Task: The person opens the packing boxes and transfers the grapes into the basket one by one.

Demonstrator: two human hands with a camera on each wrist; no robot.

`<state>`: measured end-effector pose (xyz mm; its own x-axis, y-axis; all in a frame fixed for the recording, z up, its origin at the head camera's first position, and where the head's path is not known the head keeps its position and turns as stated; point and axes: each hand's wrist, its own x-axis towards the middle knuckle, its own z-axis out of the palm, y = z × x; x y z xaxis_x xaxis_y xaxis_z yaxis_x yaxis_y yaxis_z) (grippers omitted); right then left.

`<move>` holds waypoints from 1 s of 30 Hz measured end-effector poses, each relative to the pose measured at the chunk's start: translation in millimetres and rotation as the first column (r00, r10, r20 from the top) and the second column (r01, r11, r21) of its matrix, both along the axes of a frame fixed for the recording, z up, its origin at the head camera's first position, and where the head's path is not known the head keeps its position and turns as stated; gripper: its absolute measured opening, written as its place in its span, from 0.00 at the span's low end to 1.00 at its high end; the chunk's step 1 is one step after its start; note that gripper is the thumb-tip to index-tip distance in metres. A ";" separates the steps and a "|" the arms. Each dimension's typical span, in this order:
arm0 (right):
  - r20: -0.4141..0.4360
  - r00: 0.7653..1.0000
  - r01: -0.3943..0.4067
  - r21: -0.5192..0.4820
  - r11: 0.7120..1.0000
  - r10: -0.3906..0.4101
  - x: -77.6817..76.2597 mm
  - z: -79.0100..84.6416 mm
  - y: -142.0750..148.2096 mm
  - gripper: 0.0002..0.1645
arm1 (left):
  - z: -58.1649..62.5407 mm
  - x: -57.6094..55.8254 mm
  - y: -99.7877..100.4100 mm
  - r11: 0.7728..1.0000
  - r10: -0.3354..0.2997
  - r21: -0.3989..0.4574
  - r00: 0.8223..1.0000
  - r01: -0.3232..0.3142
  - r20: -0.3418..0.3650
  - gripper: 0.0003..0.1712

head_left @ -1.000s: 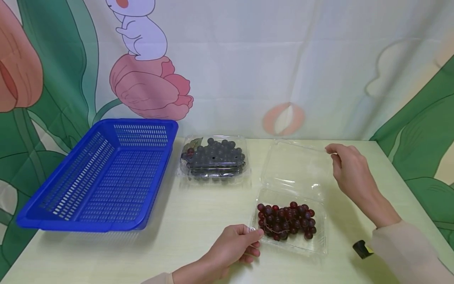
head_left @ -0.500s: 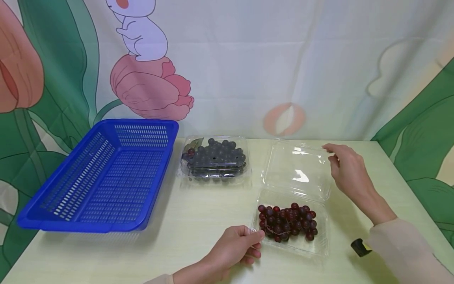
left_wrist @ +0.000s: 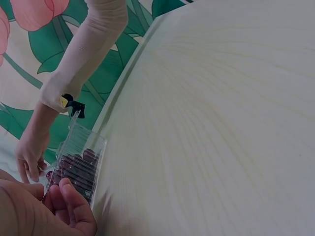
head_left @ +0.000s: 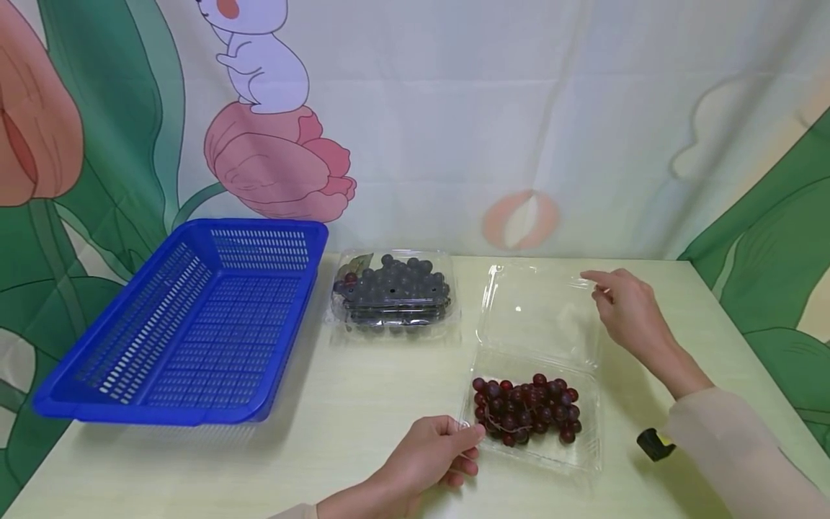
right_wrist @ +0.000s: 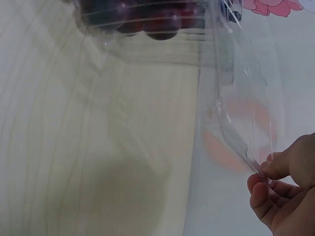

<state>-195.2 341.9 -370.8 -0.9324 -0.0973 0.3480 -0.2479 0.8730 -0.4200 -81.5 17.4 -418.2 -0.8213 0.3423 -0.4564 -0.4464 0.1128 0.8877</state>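
The left hand [head_left: 428,455] pinches the left rim of the clear clamshell base [head_left: 588,440], beside the red grapes [head_left: 528,409]. The right hand [head_left: 630,311] pinches the opened lid [head_left: 534,313] by its edge.

Head view faces forward and down; nearer wrist views share grapes [head_left: 533,398].

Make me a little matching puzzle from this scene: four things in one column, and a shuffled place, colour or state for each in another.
Things
1. basket
2. red grapes
3. left hand
4. right hand

Matches
A. lying in the open box
B. pinching the edge of the clear lid
C. blue, with holes in its sides
D. holding the open box near its front left corner

Pairs: 1-C, 2-A, 3-D, 4-B
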 end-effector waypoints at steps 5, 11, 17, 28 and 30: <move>0.076 0.997 0.004 -0.011 1.000 -0.003 -5.1 -7.8 2.9 0.21 | 0.1 0.4 -0.2 1.000 -0.001 -0.007 1.000 0.001 0.012 0.15; 0.115 0.993 0.006 -0.006 1.000 -0.005 -10.4 -20.6 5.6 0.19 | 1.2 -0.7 -1.2 1.000 -0.013 -0.024 1.000 0.014 0.027 0.15; 0.140 0.990 0.009 -0.012 1.000 -0.007 -16.6 -31.0 4.4 0.16 | 2.6 -2.5 -2.4 0.999 -0.030 -0.044 0.999 0.032 0.042 0.15; 0.236 0.970 0.051 0.011 0.999 -0.052 -22.3 -41.7 1.7 0.13 | 3.7 -1.9 -1.8 0.997 -0.035 -0.070 0.999 0.037 0.041 0.16; 0.242 0.969 0.047 0.011 0.999 -0.048 -22.9 -42.8 1.8 0.14 | 3.8 -1.8 -1.9 0.996 -0.038 -0.079 0.998 0.041 0.040 0.17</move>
